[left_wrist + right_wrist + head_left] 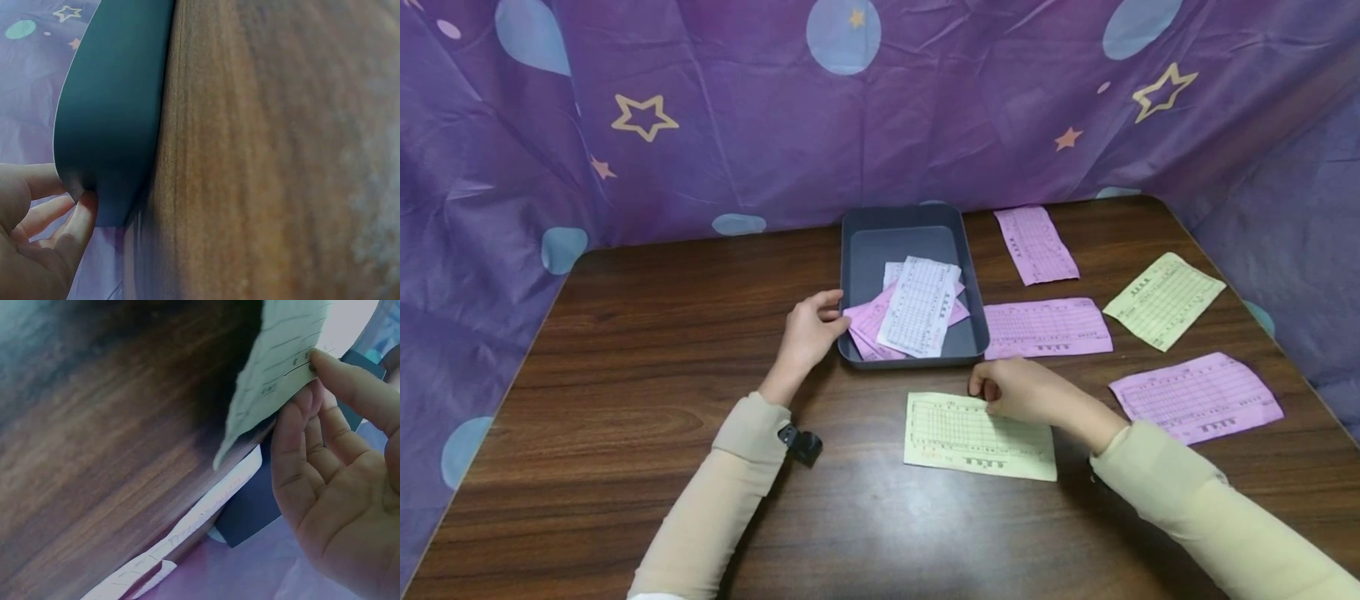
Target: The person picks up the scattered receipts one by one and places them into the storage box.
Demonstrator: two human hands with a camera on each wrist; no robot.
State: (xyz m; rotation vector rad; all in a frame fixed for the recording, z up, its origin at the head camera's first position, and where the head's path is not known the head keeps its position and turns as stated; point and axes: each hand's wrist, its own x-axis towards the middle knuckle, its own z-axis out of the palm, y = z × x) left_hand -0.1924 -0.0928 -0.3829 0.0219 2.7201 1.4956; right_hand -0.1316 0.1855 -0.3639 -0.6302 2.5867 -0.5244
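Note:
My left hand (811, 332) pinches the left rim of a dark grey tray (901, 218); in the left wrist view the thumb presses the outside of the tray wall (119, 94). Inside the tray lie overlapping printed paper slips, a white slip (921, 304) on top and pink slips (867, 327) beneath. Just in front of the tray, my right hand (1026, 390) pinches the far edge of a yellow-green paper slip (973, 437). In the right wrist view this slip (275, 369) is raised off the tabletop at the pinched edge, between thumb and fingers.
Right of the tray lie a pink slip (1037, 246) at the back, a pink slip (1048, 327) against the tray, a yellow-green slip (1165, 300) and a pink slip (1198, 398). The brown wooden table (647, 358) meets a purple starred cloth (760, 125) behind.

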